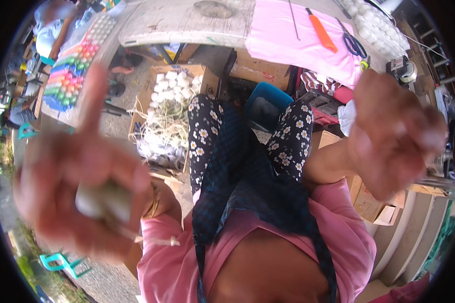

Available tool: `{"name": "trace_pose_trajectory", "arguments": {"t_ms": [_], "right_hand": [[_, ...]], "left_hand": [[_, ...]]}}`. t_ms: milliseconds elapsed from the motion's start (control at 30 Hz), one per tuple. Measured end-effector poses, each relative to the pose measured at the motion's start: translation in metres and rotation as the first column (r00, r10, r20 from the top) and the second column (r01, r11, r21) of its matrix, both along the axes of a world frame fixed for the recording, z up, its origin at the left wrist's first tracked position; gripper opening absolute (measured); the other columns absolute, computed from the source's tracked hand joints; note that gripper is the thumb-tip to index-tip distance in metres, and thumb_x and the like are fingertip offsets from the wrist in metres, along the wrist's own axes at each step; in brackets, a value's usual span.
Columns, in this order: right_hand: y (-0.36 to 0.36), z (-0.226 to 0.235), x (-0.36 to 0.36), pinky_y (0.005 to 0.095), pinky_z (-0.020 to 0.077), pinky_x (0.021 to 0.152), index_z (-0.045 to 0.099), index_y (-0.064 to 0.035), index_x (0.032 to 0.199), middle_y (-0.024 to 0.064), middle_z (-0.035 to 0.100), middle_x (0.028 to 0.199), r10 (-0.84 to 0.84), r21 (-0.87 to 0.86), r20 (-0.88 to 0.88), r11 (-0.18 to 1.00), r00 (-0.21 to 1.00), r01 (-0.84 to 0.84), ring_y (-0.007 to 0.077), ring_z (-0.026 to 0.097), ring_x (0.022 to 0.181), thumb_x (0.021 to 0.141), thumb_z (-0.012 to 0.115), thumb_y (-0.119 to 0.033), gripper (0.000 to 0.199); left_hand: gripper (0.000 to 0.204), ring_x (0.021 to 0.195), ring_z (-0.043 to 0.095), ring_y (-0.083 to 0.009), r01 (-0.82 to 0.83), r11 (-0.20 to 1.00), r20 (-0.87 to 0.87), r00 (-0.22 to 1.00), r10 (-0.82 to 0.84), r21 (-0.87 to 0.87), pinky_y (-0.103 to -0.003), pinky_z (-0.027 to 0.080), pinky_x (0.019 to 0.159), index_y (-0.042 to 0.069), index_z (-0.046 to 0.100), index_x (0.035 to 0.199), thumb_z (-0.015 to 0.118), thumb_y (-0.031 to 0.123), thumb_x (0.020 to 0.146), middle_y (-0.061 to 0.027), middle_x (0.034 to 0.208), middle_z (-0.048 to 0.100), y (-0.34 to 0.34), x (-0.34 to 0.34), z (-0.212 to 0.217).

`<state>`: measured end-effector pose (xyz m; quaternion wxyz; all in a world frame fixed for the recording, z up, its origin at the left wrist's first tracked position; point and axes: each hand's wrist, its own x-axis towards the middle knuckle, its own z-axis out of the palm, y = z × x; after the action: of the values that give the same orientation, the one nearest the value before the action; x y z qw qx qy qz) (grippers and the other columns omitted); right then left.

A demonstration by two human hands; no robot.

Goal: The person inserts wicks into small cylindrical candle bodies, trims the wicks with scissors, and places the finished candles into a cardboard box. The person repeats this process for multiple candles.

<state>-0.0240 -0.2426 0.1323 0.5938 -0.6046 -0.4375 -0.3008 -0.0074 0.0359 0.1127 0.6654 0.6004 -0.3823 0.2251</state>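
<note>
A pale lump could slip from my left hand, lower left.
Three fingers curl around it, forefinger raised; a loose hold might drop it, or the nearby string could snag my bracelet. My right hand, at right, is half-curled, too blurred to tell what it holds.

The held thing is whitish. Trousers: black, scattered with white, yellow-centred daisies — shirt pink, apron dark blue. Cloth pale pink, scissors' handles dark blue, chair turquoise — cord cream.
</note>
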Motion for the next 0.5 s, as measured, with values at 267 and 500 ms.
{"name": "trace_pose_trajectory", "arguments": {"t_ms": [267,500], "right_hand": [[0.085,-0.105,0.023,0.0195,0.0431,0.059,0.055,-0.0014,0.115,0.004,0.063,0.085,0.094,-0.02,-0.814,0.982,0.573,-0.189,0.0072,0.057,0.069,0.09,0.062,-0.015,0.03],[0.08,-0.113,0.032,0.0189,0.0434,0.052,0.06,0.0015,0.095,0.0046,0.062,0.075,0.253,0.156,-0.867,0.956,0.429,-0.249,0.0063,0.052,0.057,0.091,0.059,-0.009,0.011]], "left_hand": [[0.048,0.06,0.055,-0.0154,-0.114,0.949,-0.469,0.882,-0.039,-0.293,-0.025,0.044,0.054,-0.002,0.048,0.119,0.04,0.041,0.098,-0.007,0.092,0.052,-0.052,0.025,-0.051],[0.052,0.092,0.057,-0.0204,0.134,0.914,-0.591,0.725,-0.354,-0.383,-0.034,0.048,0.075,0.003,0.048,0.122,0.056,0.011,0.071,-0.0116,0.113,0.054,-0.045,0.027,-0.072]]}}
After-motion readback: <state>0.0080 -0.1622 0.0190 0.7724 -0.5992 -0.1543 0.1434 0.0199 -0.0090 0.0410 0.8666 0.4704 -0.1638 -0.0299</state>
